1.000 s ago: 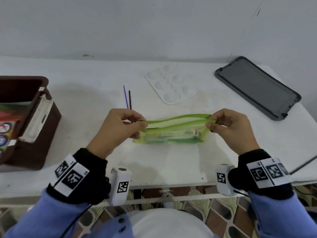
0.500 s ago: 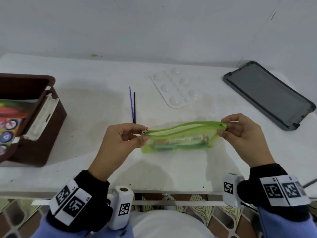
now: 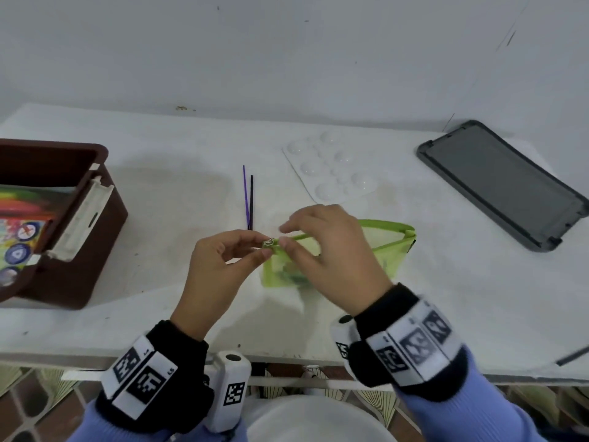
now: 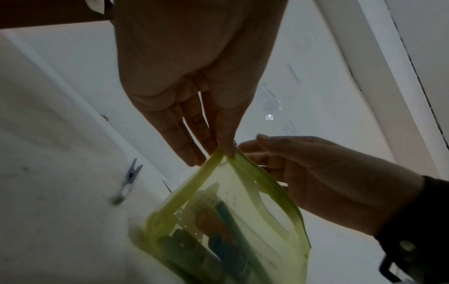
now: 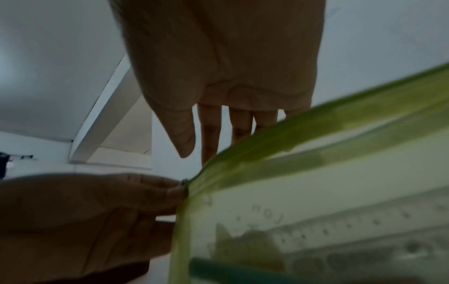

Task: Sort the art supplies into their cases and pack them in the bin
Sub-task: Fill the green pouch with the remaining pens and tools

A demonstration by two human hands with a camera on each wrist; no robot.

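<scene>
A translucent green zip pouch point(image 3: 392, 244) with a ruler and pens inside is held just above the white table point(image 3: 159, 193). My left hand point(image 3: 266, 247) pinches its left end at the metal zipper pull point(image 3: 269, 242). My right hand point(image 3: 285, 239) is right beside it over the pouch's top edge, fingers nearly straight, thumb in front and fingers behind the green strip. In the left wrist view the left hand point(image 4: 226, 151) pinches the pouch point(image 4: 230, 211) by its corner. The right wrist view shows the right hand point(image 5: 196, 155) with its thumb free of the pouch point(image 5: 316, 182).
A brown bin point(image 3: 95, 224) at the left holds a colourful box and a white case. A purple and a black stick point(image 3: 247, 199) lie behind the hands. A white paint palette point(image 3: 334, 173) lies further back, a grey lid point(image 3: 503, 183) at the right.
My right hand let go of the pouch's right end and moved left to the zipper end beside my left hand. The left hand kept its pinch.
</scene>
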